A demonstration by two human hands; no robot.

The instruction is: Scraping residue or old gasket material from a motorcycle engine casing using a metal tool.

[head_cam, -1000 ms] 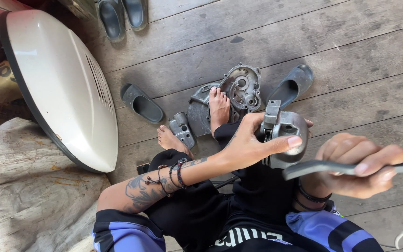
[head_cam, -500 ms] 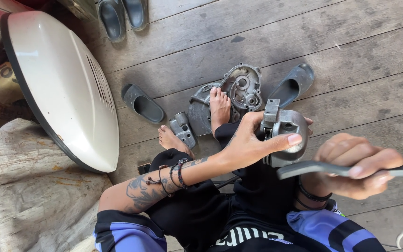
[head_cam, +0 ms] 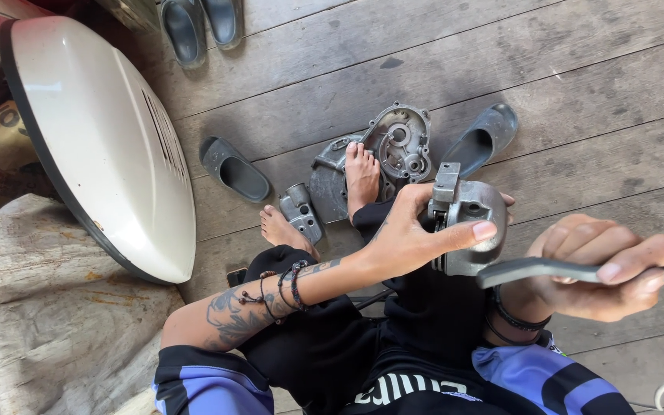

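Note:
My left hand [head_cam: 413,234] grips a grey metal engine part [head_cam: 466,223] held above my lap, thumb across its front. My right hand [head_cam: 597,265] holds a flat dark metal tool bar [head_cam: 539,269] that runs off the right edge, its near end just below the part. On the wooden floor past my bare feet [head_cam: 361,173] lie a grey engine casing [head_cam: 401,142] and a small cylinder-like metal piece [head_cam: 301,209].
A large white curved body panel [head_cam: 101,138] lies at left on the plank floor. Grey sandals lie around: one [head_cam: 234,167] left of my feet, one [head_cam: 484,138] to the right, two [head_cam: 197,23] at the top. Rough sacking [head_cam: 40,307] covers the lower left.
The right hand with the tool bar has dropped slightly and shifted a little left under the part. The left hand keeps its grip on the part.

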